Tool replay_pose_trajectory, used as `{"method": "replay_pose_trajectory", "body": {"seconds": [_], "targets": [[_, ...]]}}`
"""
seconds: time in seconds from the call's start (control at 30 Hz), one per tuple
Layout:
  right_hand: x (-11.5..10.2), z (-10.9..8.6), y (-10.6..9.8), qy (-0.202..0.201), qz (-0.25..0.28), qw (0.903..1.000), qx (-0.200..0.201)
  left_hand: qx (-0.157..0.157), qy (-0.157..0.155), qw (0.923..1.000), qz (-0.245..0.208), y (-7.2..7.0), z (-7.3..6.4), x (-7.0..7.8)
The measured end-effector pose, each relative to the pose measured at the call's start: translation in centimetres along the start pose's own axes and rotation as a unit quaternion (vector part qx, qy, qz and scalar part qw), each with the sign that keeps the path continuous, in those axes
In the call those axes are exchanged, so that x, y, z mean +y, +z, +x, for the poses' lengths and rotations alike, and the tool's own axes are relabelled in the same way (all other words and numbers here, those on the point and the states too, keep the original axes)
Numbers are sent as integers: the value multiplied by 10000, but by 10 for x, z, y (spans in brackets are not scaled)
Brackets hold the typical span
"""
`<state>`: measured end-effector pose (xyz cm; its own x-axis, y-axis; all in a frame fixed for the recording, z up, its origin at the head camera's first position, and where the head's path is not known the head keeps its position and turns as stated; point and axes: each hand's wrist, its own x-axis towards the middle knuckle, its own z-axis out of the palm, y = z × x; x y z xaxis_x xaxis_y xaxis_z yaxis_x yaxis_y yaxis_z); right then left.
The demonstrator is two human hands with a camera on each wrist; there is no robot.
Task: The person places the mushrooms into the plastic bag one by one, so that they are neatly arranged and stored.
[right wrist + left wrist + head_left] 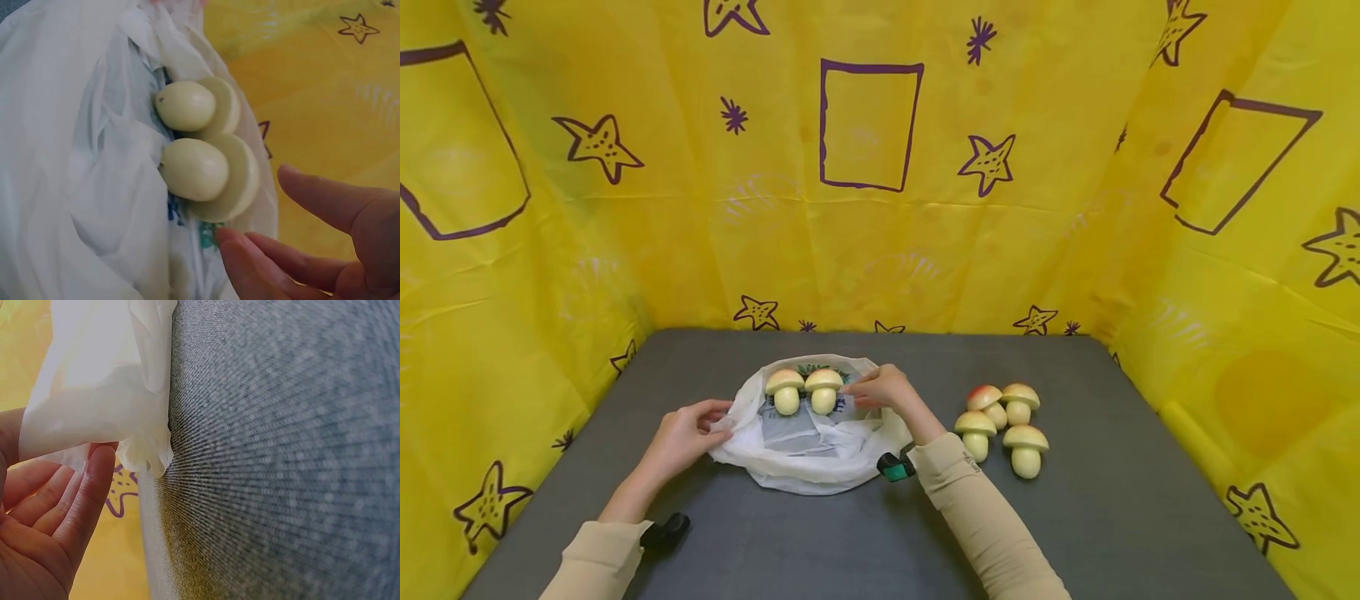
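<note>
A white plastic bag (820,475) lies with its mouth spread wide on the dark table. Inside it, two toy mushrooms with cream stems and pale caps sit side by side, the left mushroom (786,400) and the right mushroom (823,398). My left hand (681,437) pinches the bag's left edge; in the left wrist view thumb and fingers hold the white film (94,381). Over the bag's right side, my right hand (887,390) hovers close to the right mushroom. The right wrist view shows its fingers (247,262) apart from the nearer mushroom (195,170), with nothing between them.
Right of the bag, several more toy mushrooms stand in a cluster, including a red-tinged one (985,400) and a front one (1026,450). Yellow cloth walls (880,250) with purple drawings enclose the grey table (775,550) at the back and sides.
</note>
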<state>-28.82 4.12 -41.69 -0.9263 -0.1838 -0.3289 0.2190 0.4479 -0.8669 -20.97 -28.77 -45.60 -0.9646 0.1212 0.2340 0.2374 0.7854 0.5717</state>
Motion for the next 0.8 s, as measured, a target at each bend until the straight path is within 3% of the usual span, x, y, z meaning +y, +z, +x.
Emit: {"method": "replay_pose_trajectory", "body": {"seconds": [0.2, 0.8], "targets": [[-1, -11, -14, -287, 64, 9995, -90, -19, 30, 10000, -6, 0, -1, -1], [0, -50, -69, -722, 180, 9969, 254, 1, 120, 9999, -43, 0, 0, -3]]}}
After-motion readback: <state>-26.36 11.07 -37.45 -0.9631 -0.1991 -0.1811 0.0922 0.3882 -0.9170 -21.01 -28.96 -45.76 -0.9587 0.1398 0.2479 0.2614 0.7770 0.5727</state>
